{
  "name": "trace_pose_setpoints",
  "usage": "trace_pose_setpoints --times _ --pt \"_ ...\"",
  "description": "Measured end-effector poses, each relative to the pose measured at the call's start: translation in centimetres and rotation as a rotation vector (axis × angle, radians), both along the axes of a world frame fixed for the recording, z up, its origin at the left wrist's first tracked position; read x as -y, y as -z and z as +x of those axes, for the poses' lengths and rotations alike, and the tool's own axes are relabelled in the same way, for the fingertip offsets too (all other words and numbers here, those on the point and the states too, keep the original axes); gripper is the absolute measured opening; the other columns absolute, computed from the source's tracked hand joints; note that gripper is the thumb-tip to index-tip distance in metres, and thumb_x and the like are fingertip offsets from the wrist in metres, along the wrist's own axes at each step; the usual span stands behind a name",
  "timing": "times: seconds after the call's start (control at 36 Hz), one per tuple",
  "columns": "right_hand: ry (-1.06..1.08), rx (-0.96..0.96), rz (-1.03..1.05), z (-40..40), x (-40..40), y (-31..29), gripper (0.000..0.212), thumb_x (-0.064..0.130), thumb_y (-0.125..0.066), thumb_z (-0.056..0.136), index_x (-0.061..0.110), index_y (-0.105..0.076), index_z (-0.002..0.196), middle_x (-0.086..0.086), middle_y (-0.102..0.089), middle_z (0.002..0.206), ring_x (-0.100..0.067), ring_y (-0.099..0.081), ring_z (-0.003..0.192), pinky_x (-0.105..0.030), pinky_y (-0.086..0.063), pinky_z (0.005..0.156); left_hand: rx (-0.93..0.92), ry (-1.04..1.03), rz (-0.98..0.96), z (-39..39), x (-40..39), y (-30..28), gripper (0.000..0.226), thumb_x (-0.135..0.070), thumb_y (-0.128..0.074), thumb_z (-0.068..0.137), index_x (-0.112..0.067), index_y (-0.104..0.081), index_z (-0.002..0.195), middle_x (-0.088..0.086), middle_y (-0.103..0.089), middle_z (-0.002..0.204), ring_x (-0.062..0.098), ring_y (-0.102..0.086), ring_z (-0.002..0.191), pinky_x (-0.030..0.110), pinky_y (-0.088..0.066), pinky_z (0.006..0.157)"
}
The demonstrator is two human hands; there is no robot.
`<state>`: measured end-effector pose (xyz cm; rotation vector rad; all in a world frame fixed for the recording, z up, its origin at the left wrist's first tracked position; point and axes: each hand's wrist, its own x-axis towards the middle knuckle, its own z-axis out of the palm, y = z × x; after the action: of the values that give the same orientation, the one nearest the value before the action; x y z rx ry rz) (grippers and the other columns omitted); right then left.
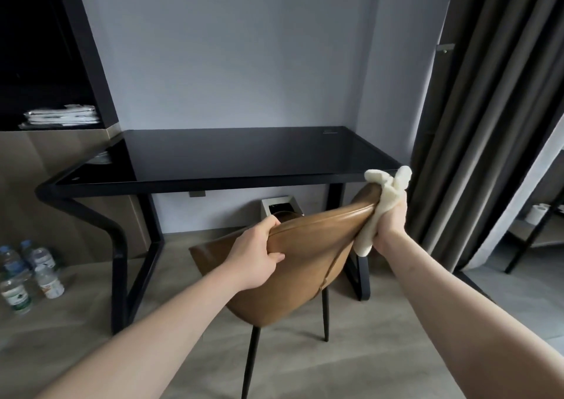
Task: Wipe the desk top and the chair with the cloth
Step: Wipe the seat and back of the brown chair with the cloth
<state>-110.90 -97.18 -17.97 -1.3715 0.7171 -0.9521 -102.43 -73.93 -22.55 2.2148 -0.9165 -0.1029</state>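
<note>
Far left on the floor: cluster of clear plastic water bottles [27,272]; above them a dark shelf w/ a stack of folded white linens [61,116].

Left arm stretched fwd, rising from lower left. Left hand [254,253] grips the top edge of the tan leather chair [293,264] backrest, fingers curled over the rim, thumb pressed on the near face. Chair is tilted, thin black metal legs below, standing on the grey wood-look floor just in front of the black glass-topped surface [238,151] w/ black angled frame.

Under the surface, by the wall, a small white square bin [279,205].

Right arm also extended, coming up from lower right. Right hand [393,221] clamps the cream fluffy cloth [386,194] against the backrest's right upper corner; cloth bunched, ends poking up above the fist, a flap hanging below. Hands are apart, one at each end of the backrest top.

Far right: grey curtains [476,93].
</note>
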Motion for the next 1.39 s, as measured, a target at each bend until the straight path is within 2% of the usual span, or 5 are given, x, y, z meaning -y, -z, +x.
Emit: trace_pose_setpoints --times 0.28,0.64,0.81,0.92,1.39 --pt "-0.023 0.107 0.36 -0.6 -4.0 -0.3 0.038 0.066 -0.032 0.096 0.058 -0.056 0.125 0.011 -0.047 0.145 -0.027 -0.047 0.128 -0.057 -0.035 0.107 0.012 0.01 -0.003 -0.2 -0.1 -0.3 0.038 -0.017 -0.075 0.091 -0.039 -0.045 0.096 -0.01 -0.067 0.102 0.018 -0.064 0.094 0.032 -0.051 0.083" --pt "-0.126 -0.129 0.449 -1.2 -11.3 4.6 0.051 0.066 -0.045 0.1 0.03 -0.045 0.136 -0.002 -0.055 0.13 -0.023 -0.051 0.115 -0.045 -0.038 0.108 -0.349 0.098 -0.067 -1.1 -2.3 -3.0 0.042 -0.059 -0.042 0.083 -0.026 -0.058 0.103 0.0 -0.065 0.111 0.022 -0.057 0.112 0.057 -0.037 0.109" --pt "0.068 -0.332 0.403 0.5 -8.3 2.7 0.093 0.088 -0.034 0.041 0.024 -0.027 0.107 -0.007 -0.032 0.114 -0.026 -0.034 0.095 -0.034 -0.037 0.084 -0.355 0.004 -0.131 -1.9 0.0 -2.5 0.065 -0.082 -0.028 0.085 -0.033 -0.063 0.11 -0.009 -0.064 0.119 0.014 -0.056 0.116 0.044 -0.04 0.106" --pt "0.019 0.023 0.643 0.8 -3.8 2.9 0.058 0.066 -0.034 0.098 0.02 -0.057 0.127 0.004 -0.059 0.12 -0.016 -0.053 0.104 -0.033 -0.036 0.096 -0.232 -0.082 -0.163 -1.2 1.1 -1.2 0.058 -0.073 -0.029 0.098 -0.021 -0.04 0.074 -0.008 -0.048 0.071 0.016 -0.051 0.075 0.037 -0.038 0.071" --pt "-0.002 0.089 0.643 2.6 -3.7 5.7 0.06 0.066 -0.034 0.101 0.024 -0.058 0.137 -0.003 -0.061 0.136 -0.03 -0.055 0.125 -0.048 -0.039 0.111 -0.02 -0.106 -0.202 0.7 1.7 0.2 0.063 -0.076 -0.02 0.092 -0.019 -0.033 0.068 -0.004 -0.041 0.058 0.023 -0.046 0.064 0.037 -0.036 0.063"
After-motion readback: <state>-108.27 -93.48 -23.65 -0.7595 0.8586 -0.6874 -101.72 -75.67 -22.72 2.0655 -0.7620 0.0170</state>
